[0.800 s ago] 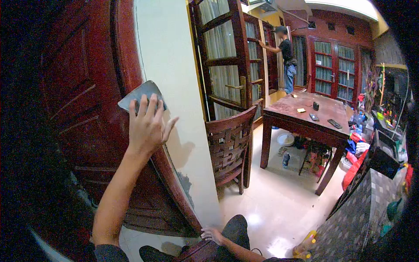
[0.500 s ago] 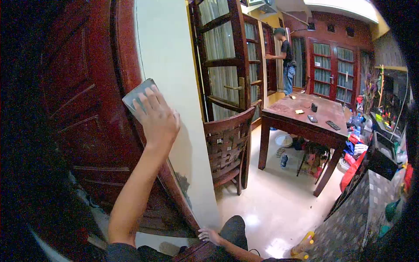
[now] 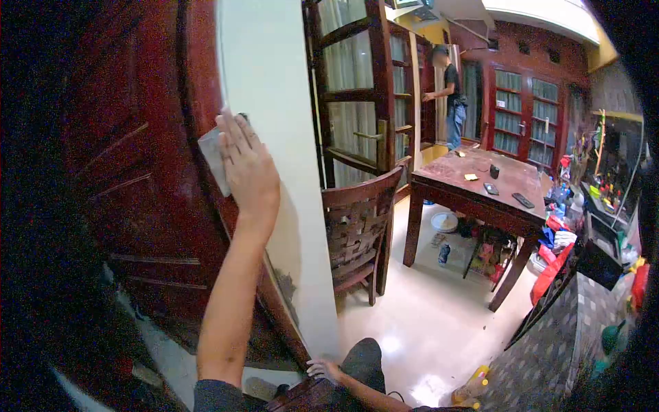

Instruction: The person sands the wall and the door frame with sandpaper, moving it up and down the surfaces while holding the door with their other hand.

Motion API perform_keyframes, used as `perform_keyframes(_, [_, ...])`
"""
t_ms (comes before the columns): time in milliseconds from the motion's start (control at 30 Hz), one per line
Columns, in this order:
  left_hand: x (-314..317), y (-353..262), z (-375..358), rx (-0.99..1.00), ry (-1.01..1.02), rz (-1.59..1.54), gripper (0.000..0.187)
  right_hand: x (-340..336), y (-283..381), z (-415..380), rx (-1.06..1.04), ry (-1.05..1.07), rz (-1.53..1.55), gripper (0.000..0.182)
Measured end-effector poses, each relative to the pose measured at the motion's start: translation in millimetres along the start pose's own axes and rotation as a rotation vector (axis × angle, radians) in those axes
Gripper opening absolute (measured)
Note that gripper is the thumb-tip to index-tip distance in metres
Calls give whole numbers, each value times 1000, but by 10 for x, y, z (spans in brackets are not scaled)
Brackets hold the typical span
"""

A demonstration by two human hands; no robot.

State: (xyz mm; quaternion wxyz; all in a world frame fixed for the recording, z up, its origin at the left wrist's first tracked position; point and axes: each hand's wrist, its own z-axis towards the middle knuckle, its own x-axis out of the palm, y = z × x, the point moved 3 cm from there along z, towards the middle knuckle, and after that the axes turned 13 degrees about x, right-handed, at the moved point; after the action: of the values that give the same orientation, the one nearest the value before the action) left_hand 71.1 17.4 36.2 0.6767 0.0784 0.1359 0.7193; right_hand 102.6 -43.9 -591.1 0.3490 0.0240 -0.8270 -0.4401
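Note:
My left hand (image 3: 250,168) presses a grey sheet of sandpaper (image 3: 214,158) against the dark red wooden door frame (image 3: 202,89), beside the pale wall (image 3: 264,69). The fingers lie together, pointing up, and cover the sheet's right part. Low in the view, my right hand (image 3: 326,371) rests with spread fingers at the edge of a dark wooden piece (image 3: 309,393) near my knee. Nothing shows in that hand. The panelled red door (image 3: 137,192) stands to the left of the frame.
A woven-back chair (image 3: 357,226) stands right of the wall, before an open glazed door (image 3: 350,89). Phones and small items lie on a wooden table (image 3: 446,168). Another person (image 3: 453,96) stands behind it. Clutter (image 3: 556,240) and yellow bottles (image 3: 472,386) are at the right.
My left hand has shifted slightly and turned more upright, with the sandpaper moving a little to the right and turning. My right hand stays nearly in place.

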Motion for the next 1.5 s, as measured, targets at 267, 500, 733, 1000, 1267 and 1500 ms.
perform_keyframes(267, [216,-128,-816,179,135,-361,56,-186,-117,98,22,-5,-123,51])
perform_keyframes(500, [133,-1,-316,269,60,-582,56,-86,9,-11,170,-57,-39,46])
perform_keyframes(733, [2,343,138,305,-122,-562,56,79,138,-56,167,-60,-132,52])
perform_keyframes(1000, [1,633,-98,228,-180,-381,57,126,100,-85,57,6,-119,51])
perform_keyframes(1267, [71,489,-350,-166,-284,-479,85,136,114,-79,141,-40,-153,49])
perform_keyframes(1500, [205,473,-263,-230,-239,-375,81,168,124,-90,184,-74,-182,46])
